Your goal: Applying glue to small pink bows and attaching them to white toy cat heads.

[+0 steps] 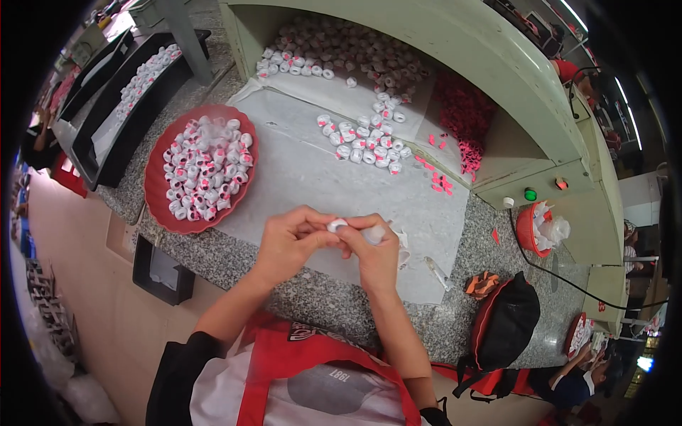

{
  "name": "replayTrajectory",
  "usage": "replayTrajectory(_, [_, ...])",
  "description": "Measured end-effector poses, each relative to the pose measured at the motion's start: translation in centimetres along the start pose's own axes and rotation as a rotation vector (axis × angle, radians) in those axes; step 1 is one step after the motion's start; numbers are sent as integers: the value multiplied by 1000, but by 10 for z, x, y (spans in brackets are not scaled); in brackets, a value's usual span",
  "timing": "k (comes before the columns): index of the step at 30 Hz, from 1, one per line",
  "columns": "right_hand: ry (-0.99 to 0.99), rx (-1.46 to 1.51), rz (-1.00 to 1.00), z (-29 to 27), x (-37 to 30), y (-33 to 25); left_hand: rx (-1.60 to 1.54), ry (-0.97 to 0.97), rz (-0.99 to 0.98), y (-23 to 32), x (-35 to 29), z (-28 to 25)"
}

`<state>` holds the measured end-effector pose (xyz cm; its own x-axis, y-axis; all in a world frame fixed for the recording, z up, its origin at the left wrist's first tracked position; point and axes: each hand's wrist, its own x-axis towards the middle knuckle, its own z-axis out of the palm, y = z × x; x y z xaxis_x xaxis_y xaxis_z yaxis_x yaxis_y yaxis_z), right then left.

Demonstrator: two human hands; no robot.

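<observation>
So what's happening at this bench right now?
A person seated at a speckled stone bench holds one small white cap between the left hand and right hand, over a white sheet. To the left, a red plate is heaped with white caps bearing pink pieces. More such caps lie grouped on the sheet ahead, near a heap of loose pink pieces.

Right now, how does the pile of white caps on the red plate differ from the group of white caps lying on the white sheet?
The caps on the red plate are heaped and many, left of the hands. The caps on the white sheet lie flat in a smaller loose cluster, farther back. Both sets are small white pieces with pink-red marks.
</observation>
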<state>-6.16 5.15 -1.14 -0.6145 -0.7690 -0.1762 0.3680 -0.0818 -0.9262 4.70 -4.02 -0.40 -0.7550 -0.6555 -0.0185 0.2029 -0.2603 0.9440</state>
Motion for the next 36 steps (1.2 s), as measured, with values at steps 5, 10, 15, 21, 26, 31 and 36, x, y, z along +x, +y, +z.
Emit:
replayTrajectory(5, [-24, -251, 98, 27, 7, -4, 853, 579, 355, 40, 20, -96])
replayTrajectory(10, [-8, -334, 102, 3, -1, -6, 1584, 781, 301, 63, 41, -136])
replayTrajectory(15, [87, -300, -98, -10, -26, -18, 1492, 324, 383, -5, 163, -58])
replayTrajectory(21, [68, -494, 5, -61, -51, -21, 1374, 257, 186, -43, 180, -39])
replayTrajectory(26, [205, -550, -144, -55, -61, -36, 1064, 360, 377, -8, 137, -30])
replayTrajectory(31, [364, -221, -24, -73, -51, -42, -547, -94, -175, 12, 51, 0])
replayTrajectory(36, [523, -208, -423, -38, -65, -66, -300, -215, -111, 22, 6, 39])
